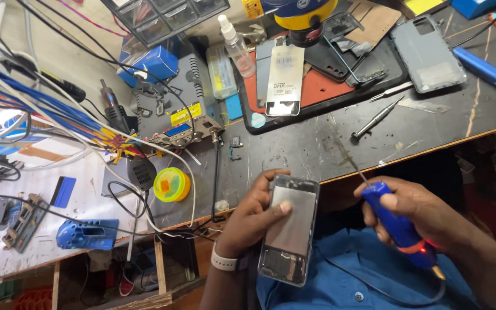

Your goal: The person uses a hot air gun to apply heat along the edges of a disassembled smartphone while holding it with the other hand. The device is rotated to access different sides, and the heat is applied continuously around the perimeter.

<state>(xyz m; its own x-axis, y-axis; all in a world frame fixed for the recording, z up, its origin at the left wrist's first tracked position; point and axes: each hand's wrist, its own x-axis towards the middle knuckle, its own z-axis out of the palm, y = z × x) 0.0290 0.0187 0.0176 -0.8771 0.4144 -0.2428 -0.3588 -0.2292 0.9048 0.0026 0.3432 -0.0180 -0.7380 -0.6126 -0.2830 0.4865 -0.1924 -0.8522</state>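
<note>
Closest in, over my blue shirt (340, 270): my left hand (254, 215) is wrapped around an opened phone (290, 229), fingers curled on its left edge, thumb tip pressed flat on the silvery metal plate inside. The phone sits upright in my grip, below the bench edge, bottom end toward me. A white band sits on that wrist.

My right hand (414, 209) is clenched on a blue-handled soldering iron (398, 227), fingers fully closed round the handle, thumb on top. Its thin tip slants up and left over the bench edge, clear of the phone. A red light glows near the handle's back end, where the cord leaves.

Next out, on the dark workbench (294, 152): a small precision screwdriver (374, 120) lies right of centre, tweezers (390, 92) just beyond it. A yellow solder reel (171, 185) sits at the left, beside black and white leads.

Further out: a dark work mat (322, 86) carrying a packaged screen protector (284, 80), a clear spray bottle (237, 46) and loose phone parts. A grey phone back cover (427, 53) lies to the right of the mat. The grey power supply unit (188, 97) stands left of the mat, a blue box (156, 62) behind it.

Far left: a bundle of blue wires (35, 97) crossing a pale table.
</note>
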